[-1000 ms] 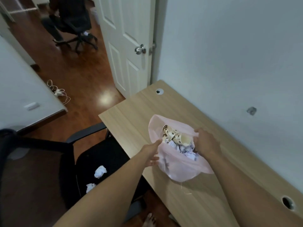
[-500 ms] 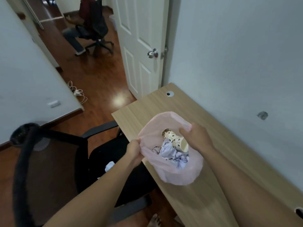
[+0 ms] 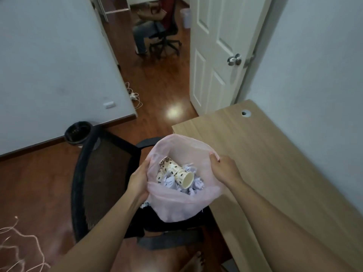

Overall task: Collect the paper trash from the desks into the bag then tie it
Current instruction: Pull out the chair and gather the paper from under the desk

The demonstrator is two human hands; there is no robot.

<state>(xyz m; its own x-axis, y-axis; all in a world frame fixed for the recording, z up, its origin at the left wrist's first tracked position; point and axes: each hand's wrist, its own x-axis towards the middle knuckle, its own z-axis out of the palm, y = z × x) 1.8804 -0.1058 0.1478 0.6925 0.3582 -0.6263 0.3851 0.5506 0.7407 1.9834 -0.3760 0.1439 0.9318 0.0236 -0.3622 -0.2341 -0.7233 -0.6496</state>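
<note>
A thin pink plastic bag hangs open over the black office chair, just left of the wooden desk. Inside it lie spotted paper cups on top of crumpled white paper. My left hand grips the bag's left rim. My right hand grips the right rim. A bit of crumpled paper shows on the chair seat, mostly hidden under the bag and my left hand.
A black wastebasket stands by the left wall. A white door stands open beyond the desk; a person sits on a chair in the far room. Cables and string lie on the wooden floor.
Both hands have carried the open bag left, off the desk top, so it now hangs over the chair seat. The view has turned left with it.
</note>
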